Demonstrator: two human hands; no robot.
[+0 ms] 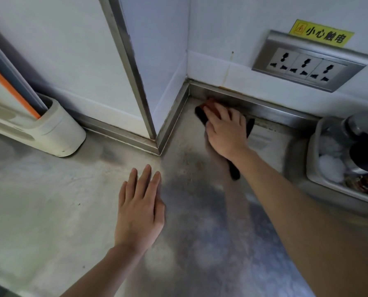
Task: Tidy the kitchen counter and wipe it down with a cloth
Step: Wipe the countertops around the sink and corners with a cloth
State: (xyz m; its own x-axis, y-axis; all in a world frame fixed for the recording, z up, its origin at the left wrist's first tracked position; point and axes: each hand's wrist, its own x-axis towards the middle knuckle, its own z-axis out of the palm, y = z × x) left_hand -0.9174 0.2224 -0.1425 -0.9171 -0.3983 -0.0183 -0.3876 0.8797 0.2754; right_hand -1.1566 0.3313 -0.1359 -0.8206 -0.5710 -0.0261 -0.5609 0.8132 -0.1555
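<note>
**Cloth pressed into the back corner of the counter**

Head view: the right hand (pixel 224 130) lies palm-down on a dark cloth (pixel 234 170) with a reddish patch at its far end, fingers spread and flattened over it rather than curled into a grip. The cloth sits on the steel counter (pixel 200 221), its far end close against the raised steel backsplash lip (pixel 264 108), just right of the inside corner where the wall jogs. Its long axis runs from that lip back toward the person, along the forearm, with a dark tail showing beneath the wrist. The left hand (pixel 139 209) rests flat on the counter, fingers together and holding nothing, well apart from the cloth and nearer the person; the right hand is plainly the working one. Unwiped, dull surface lies left of the corner, so the next stroke likely pulls that way or back.

A tray of utensils (pixel 313 168) stands at right. On the wall, a triple socket panel (pixel 311 63) carries a yellow label (pixel 322 35) reading 小心触电.
</note>
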